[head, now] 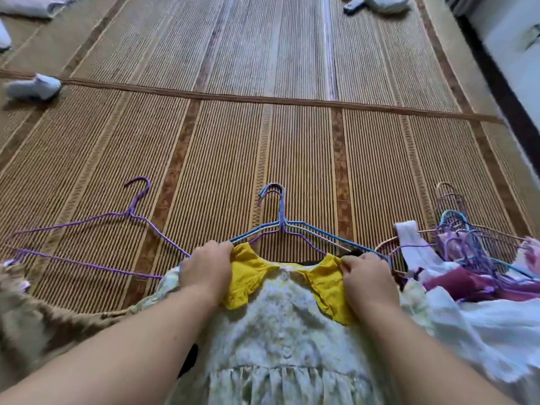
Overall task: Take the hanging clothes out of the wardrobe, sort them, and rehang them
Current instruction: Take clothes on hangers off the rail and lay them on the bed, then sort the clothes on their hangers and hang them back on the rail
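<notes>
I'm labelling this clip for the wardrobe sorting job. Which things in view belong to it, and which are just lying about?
Belong: floral dress, held at its yellow collar by the left hand and right hand; stacked hangers; single purple hanger; heap of clothes on hangers.
Lying about: white bundle at left; pale items at top right.

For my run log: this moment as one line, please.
left hand grips yellow collar | right hand grips yellow collar | stacked hangers at dress neck | purple hanger lies apart on mat
</notes>
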The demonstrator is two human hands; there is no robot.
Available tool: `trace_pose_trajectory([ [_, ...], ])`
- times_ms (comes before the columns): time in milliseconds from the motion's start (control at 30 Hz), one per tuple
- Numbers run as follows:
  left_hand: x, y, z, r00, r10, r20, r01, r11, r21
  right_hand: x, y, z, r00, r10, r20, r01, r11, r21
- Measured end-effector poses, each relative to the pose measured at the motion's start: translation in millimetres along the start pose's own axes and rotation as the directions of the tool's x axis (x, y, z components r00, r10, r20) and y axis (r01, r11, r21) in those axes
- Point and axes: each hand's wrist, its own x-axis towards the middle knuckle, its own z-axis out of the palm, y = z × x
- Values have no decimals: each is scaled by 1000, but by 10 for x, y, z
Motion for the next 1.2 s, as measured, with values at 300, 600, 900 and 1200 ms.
trace_pose_trajectory([
  [300, 57, 23, -183, 1000, -18, 11, 18, 1000, 15, 33, -117, -112, 998, 22, 64, -24, 1000, 18],
  [600, -393, 221, -604, 973, 114, 202, -100, 992, -79, -713, -211, -585, 979, -168, 112, 160, 984, 73],
  [900, -1699, 683, -1749, 854, 488, 179, -474, 873, -117, -1903, 244, -1964, 987, -160, -1, 157, 963, 220],
  [1200, -2669, 1479, -2463, 755, 642, 134, -628, 766, -138, -2939, 907, -2907, 995, -43, -88, 63, 970, 237],
])
